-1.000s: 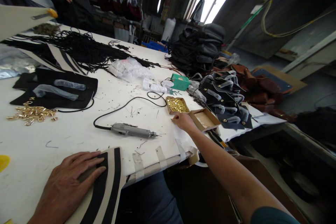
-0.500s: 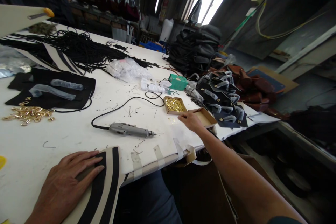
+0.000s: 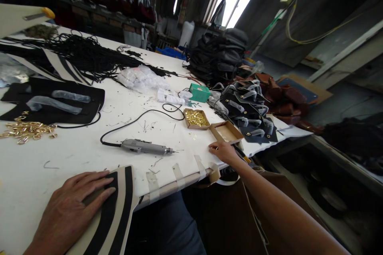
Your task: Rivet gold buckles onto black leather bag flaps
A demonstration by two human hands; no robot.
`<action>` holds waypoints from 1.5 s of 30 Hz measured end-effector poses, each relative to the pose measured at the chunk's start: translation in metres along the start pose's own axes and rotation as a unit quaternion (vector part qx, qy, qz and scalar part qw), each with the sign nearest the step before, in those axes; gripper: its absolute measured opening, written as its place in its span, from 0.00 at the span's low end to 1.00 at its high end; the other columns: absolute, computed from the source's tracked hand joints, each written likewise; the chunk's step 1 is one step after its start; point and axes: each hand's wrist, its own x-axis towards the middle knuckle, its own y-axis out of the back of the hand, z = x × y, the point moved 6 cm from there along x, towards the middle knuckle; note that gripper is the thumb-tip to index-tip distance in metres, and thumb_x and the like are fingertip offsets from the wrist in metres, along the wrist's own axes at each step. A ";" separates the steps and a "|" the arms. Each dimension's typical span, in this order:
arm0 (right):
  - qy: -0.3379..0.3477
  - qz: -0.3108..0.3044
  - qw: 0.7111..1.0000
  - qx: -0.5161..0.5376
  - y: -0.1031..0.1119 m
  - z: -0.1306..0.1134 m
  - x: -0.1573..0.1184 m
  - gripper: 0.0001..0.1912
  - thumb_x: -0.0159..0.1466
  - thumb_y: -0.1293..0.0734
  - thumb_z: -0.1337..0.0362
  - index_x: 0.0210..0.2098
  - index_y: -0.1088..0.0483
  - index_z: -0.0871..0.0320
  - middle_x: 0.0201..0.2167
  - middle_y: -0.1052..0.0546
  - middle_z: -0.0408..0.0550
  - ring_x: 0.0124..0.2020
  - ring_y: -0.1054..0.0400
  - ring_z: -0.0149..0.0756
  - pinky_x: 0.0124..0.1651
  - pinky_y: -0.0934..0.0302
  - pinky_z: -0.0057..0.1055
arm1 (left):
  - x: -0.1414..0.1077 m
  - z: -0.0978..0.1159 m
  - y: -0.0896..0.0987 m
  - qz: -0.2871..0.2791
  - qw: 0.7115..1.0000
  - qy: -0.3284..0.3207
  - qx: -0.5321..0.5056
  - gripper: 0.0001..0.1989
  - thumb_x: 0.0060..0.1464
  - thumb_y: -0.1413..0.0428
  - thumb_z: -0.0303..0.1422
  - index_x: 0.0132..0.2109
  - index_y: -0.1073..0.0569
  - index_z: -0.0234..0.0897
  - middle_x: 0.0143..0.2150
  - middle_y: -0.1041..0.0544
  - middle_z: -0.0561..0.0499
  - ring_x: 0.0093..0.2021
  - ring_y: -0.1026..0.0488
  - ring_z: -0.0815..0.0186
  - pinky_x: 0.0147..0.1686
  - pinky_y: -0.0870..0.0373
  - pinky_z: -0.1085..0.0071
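My left hand lies flat with fingers stretched over a beige and black striped panel at the table's front edge. My right hand is low over the table, just in front of an open cardboard box. Its fingers are pinched together; whatever they may hold is too small to make out. Left of that box, a small cardboard tray contains many tiny gold metal pieces, with a few loose ones in front. Between my hands lies a grey electric screwdriver on its black cord, bit pointing right.
Gold metal rings are heaped at left beside black panels with plastic-wrapped handles. Black straps and a clear plastic bag lie farther back. A green box and black bag pieces stand toward the right.
My right hand has moved from beside the tray of gold pieces toward me, fingers still pinched. My left hand stays on the striped panel. The view has shifted slightly.
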 end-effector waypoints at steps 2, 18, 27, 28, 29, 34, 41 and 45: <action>-0.006 0.004 1.000 -0.008 -0.001 -0.002 0.000 0.12 0.68 0.31 0.62 0.46 0.16 0.54 0.49 0.16 0.52 0.50 0.24 0.45 0.50 0.36 0.34 | 0.000 -0.001 0.000 0.002 1.000 -0.002 0.000 0.27 0.59 0.47 0.62 0.49 0.15 0.51 0.58 0.18 0.50 0.63 0.29 0.44 0.65 0.34 0.42; -0.078 0.000 0.997 -0.001 -0.001 0.007 0.004 0.09 0.65 0.29 0.58 0.39 0.16 0.53 0.41 0.16 0.50 0.42 0.25 0.43 0.41 0.39 0.32 | 0.001 0.005 0.003 0.001 1.000 0.010 -0.003 0.29 0.60 0.50 0.63 0.48 0.16 0.52 0.57 0.17 0.53 0.63 0.30 0.42 0.64 0.33 0.38; -0.053 -0.010 0.996 0.071 0.007 0.006 0.016 0.13 0.69 0.36 0.63 0.39 0.20 0.61 0.28 0.19 0.46 0.32 0.26 0.34 0.37 0.39 0.27 | 0.001 0.001 0.002 0.001 1.000 0.000 0.004 0.28 0.59 0.49 0.64 0.48 0.15 0.52 0.57 0.17 0.52 0.63 0.30 0.43 0.64 0.33 0.41; -0.049 -0.006 0.996 0.076 0.008 0.004 0.019 0.14 0.70 0.37 0.62 0.40 0.20 0.61 0.28 0.20 0.46 0.31 0.26 0.34 0.36 0.39 0.27 | 0.000 0.001 0.001 0.000 1.000 0.002 0.004 0.28 0.59 0.48 0.64 0.48 0.15 0.53 0.58 0.17 0.52 0.63 0.30 0.42 0.64 0.33 0.41; -0.045 -0.001 0.996 0.079 0.010 0.000 0.023 0.14 0.70 0.37 0.61 0.40 0.21 0.61 0.28 0.20 0.46 0.31 0.27 0.34 0.35 0.40 0.27 | 0.000 0.000 0.000 -0.001 1.000 0.004 0.004 0.29 0.58 0.48 0.64 0.48 0.15 0.53 0.58 0.18 0.53 0.63 0.30 0.42 0.64 0.33 0.40; -0.005 0.026 0.997 0.075 0.011 -0.039 0.049 0.15 0.71 0.37 0.59 0.37 0.22 0.59 0.31 0.21 0.46 0.33 0.30 0.34 0.34 0.45 0.27 | 0.001 0.000 0.001 -0.001 1.000 0.011 0.001 0.30 0.59 0.50 0.65 0.48 0.15 0.53 0.57 0.17 0.52 0.63 0.30 0.44 0.64 0.33 0.41; 0.010 0.028 0.998 0.047 0.005 -0.087 0.082 0.15 0.72 0.37 0.57 0.37 0.22 0.58 0.34 0.20 0.48 0.35 0.30 0.36 0.34 0.48 0.28 | 0.002 0.005 0.003 0.002 1.000 0.016 -0.005 0.30 0.60 0.50 0.64 0.48 0.15 0.52 0.57 0.18 0.49 0.63 0.30 0.45 0.64 0.33 0.43; -0.007 0.017 0.999 0.031 0.002 -0.092 0.085 0.13 0.71 0.35 0.58 0.39 0.20 0.58 0.36 0.18 0.50 0.36 0.29 0.37 0.33 0.49 0.29 | 0.002 0.007 0.004 0.004 1.000 0.011 -0.014 0.28 0.60 0.49 0.63 0.48 0.15 0.53 0.57 0.17 0.50 0.64 0.30 0.46 0.64 0.33 0.44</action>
